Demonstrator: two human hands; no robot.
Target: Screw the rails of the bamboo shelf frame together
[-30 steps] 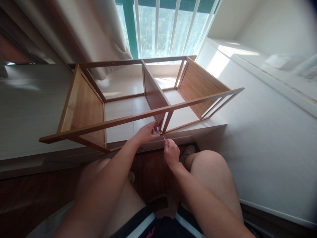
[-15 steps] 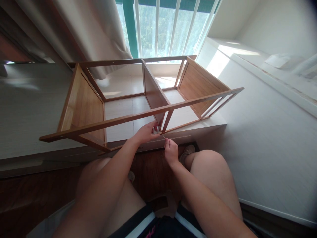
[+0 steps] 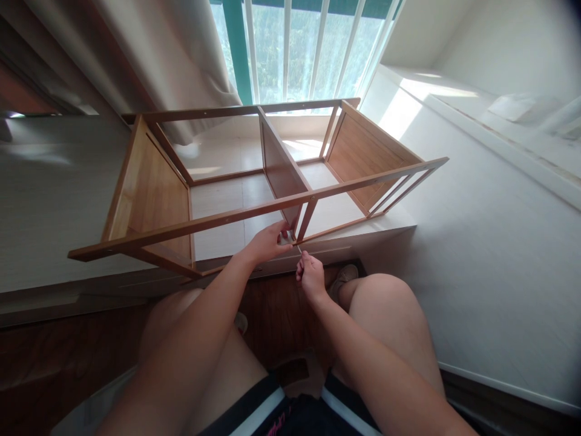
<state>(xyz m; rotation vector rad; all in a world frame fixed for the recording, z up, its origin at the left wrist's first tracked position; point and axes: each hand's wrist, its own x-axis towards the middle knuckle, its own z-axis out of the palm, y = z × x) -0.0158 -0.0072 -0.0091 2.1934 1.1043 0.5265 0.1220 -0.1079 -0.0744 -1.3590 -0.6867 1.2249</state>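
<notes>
A wooden shelf frame (image 3: 218,218) lies on its side on a pale raised platform (image 3: 54,200) in front of me. My left hand (image 3: 267,240) grips the frame's near lower rail beside the middle divider panel (image 3: 279,166), fingers curled round the joint. Just below that joint my right hand (image 3: 310,275) is closed in a pinch on a thin metal tool (image 3: 299,249) whose tip meets the rail. What kind of tool it is I cannot make out. My bare knees are below both hands.
A window with white bars (image 3: 299,48) and a beige curtain (image 3: 172,66) stand behind the frame. A white wall and ledge (image 3: 476,121) run along the right. Dark wooden floor (image 3: 45,357) lies under my legs, with a slipper (image 3: 344,275) by my right knee.
My right hand has turned slightly at the joint, its wrist shifting a little up and left. The left hand keeps its grip and the frame stays in place.
</notes>
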